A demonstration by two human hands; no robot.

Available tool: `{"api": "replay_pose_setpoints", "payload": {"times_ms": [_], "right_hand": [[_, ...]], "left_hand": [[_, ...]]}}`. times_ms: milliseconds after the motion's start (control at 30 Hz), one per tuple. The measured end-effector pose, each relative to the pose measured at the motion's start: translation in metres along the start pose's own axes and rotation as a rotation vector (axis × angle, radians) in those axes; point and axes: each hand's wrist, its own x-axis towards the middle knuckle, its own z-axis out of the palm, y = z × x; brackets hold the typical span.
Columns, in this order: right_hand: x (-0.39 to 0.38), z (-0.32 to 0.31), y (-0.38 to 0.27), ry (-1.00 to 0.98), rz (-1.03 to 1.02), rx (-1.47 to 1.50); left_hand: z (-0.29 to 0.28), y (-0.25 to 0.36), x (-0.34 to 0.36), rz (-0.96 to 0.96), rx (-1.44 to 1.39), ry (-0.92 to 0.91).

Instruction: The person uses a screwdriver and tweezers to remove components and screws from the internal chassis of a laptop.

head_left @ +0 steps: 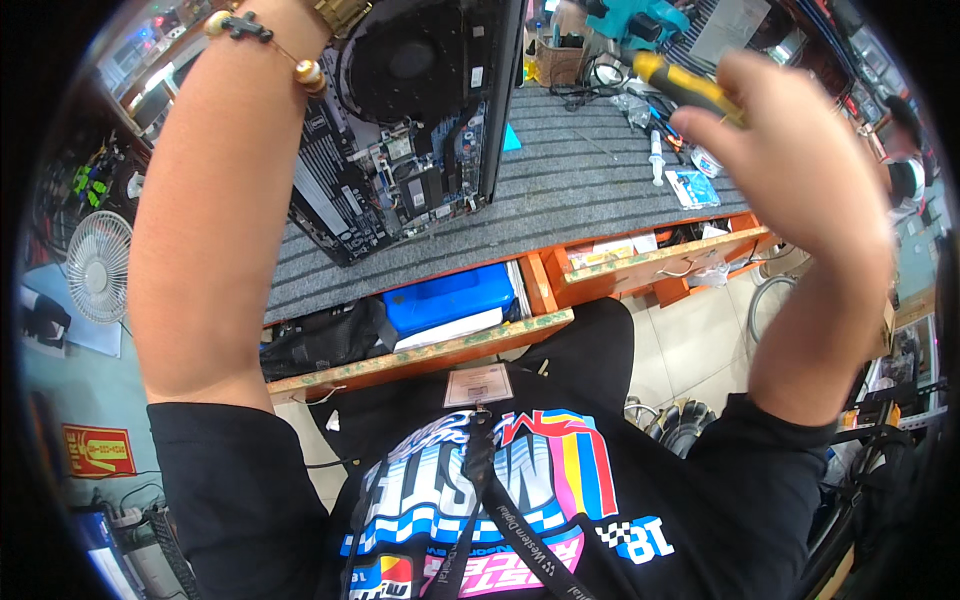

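Observation:
My right hand (pixel 795 150) is raised over the right side of the bench, its fingers closed on a screwdriver (pixel 685 85) with a yellow and black handle. The tool points left, toward the back of the bench. My left forearm (pixel 205 240) reaches up past the left side of an open black computer (pixel 420 180). A bracelet and a gold watch show at the wrist, but the left hand itself lies beyond the top edge. Inside the computer, a large round fan (pixel 400 60) sits above exposed circuit boards and connectors. The case stands tilted on the grey ribbed mat (pixel 570 180).
A syringe (pixel 656 158), a small blue packet (pixel 692 188) and cables (pixel 600 75) lie on the right of the mat. Two drawers stand pulled out below the bench, one holding a blue box (pixel 450 298). A white fan (pixel 98 262) stands at the left.

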Motion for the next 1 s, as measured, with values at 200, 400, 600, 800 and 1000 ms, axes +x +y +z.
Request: {"api": "replay_pose_setpoints", "payload": {"times_ms": [200,400,600,800,1000], "right_hand": [[-0.002,0.178,0.042,-0.414,0.447,0.103],[-0.020,0.261,0.044,-0.411,0.484,0.120],[0.038,0.189,-0.009,0.371,0.036,0.744],[0.090,0.109,-0.075,0.896,-0.157,0.910],[0.110,0.109,-0.087,1.015,-0.061,1.066]], "left_hand": [[0.005,-0.015,0.011,0.041,-0.136,0.006],[0.004,-0.013,0.010,0.015,-0.090,-0.019],[-0.011,-0.010,-0.002,-0.044,-0.102,-0.060],[-0.010,0.014,-0.019,-0.103,0.094,0.028],[0.020,-0.019,0.012,0.008,0.067,0.166]]}}
